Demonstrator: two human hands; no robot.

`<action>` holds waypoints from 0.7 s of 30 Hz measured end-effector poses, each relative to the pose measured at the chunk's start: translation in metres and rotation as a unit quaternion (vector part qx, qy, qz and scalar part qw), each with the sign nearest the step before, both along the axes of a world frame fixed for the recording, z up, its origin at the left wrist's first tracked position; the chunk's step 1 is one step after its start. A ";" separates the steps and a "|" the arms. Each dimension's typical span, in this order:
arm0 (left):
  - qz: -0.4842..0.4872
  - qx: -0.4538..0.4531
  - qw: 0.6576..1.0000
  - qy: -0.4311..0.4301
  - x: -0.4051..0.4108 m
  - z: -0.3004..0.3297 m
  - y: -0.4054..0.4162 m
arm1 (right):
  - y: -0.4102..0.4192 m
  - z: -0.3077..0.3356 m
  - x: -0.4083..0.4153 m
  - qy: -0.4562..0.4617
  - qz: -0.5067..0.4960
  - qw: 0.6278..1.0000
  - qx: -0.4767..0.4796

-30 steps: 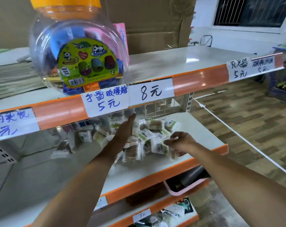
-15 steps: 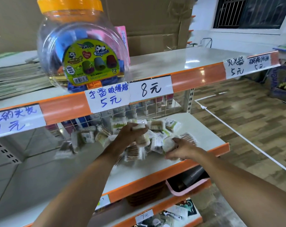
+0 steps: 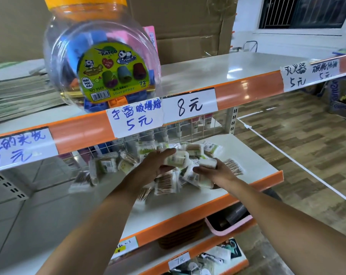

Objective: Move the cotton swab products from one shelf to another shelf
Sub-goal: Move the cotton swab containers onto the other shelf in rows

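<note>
- The left hand (image 3: 158, 165) reaches under the upper shelf and grips a pack of cotton swabs (image 3: 178, 158), thumb below and fingers curled over the top; the pack sits lifted just above the pile.
- The right hand (image 3: 217, 173) is at 3 o'clock from the left hand, very near it, with its fingers closed round a small white swab pack (image 3: 208, 163) at the pile's right edge.
- The pile of cotton swab packs (image 3: 166, 184) lies on the middle shelf (image 3: 253, 155), a white board with an orange front lip; packs spread from 9 o'clock of the hands, where they blur, to 3 o'clock, where one pack of wooden-stick swabs (image 3: 232, 165) lies flat just beyond the right hand.
- More packs (image 3: 196, 148) rest at 12 o'clock of the hands, against a wire grid back panel (image 3: 188, 132).
- On the upper shelf (image 3: 217, 72), at 12 o'clock of the pile, stands a clear jar (image 3: 100, 64) with an orange lid and a green panda label marked as sharpeners.
- Handwritten price tags (image 3: 160, 114) hang on that shelf's orange edge.
- A pink basket (image 3: 225, 229) sits on the shelf below, at 5 o'clock from the pile.
</note>
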State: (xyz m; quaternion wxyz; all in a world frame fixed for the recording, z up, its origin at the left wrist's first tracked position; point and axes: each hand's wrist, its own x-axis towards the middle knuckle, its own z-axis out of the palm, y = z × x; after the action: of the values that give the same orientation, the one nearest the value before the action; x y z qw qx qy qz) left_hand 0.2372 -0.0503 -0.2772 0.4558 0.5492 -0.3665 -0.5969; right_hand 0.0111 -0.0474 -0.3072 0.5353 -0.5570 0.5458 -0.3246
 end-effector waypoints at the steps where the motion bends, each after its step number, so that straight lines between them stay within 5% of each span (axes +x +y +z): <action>1: 0.009 0.004 1.000 0.016 0.001 0.002 0.000 | -0.001 0.004 0.002 -0.013 0.000 1.000 0.005; 15: 0.098 -0.035 0.992 0.066 0.032 0.017 0.061 | -0.006 0.028 0.048 -0.127 0.085 0.969 0.196; 21: 0.174 0.020 0.978 0.111 0.040 0.015 0.100 | 0.001 0.035 0.065 -0.093 0.134 0.968 0.192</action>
State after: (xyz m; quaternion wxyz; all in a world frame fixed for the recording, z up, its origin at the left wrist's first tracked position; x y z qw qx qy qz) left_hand 0.2768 0.0493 -0.2622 0.5795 0.5439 -0.2007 -0.5727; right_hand 0.0756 -0.0459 -0.2720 0.7191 -0.4791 0.4663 -0.1894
